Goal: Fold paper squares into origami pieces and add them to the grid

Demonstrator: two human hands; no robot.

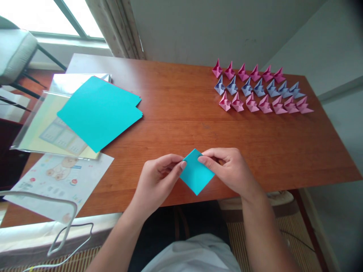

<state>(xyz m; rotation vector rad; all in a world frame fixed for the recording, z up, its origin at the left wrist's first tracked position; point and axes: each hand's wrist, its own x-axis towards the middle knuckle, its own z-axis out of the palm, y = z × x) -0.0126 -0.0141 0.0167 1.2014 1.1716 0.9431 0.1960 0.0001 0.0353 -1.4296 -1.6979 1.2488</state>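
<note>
A small turquoise square of folded origami paper (196, 176) is held point-up near the front edge of the table. My left hand (160, 181) pinches its left corner between thumb and forefinger. On the upper right edge, my right hand (227, 168) grips the same paper, thumb on top and fingers behind. How many layers the paper has cannot be made out. Larger turquoise sheets (99, 111) lie in a loose stack to the left, out of reach of both hands' fingers.
Three rows of folded paper figures, dark pink (243, 73), bluish-lilac (247, 87) and light pink (251, 103), stand at the back right of the wooden table (170, 109). Plastic-sleeved paper packs (31, 128) and a bear-printed sheet (93, 170) lie left. A white cable (70, 257) hangs below.
</note>
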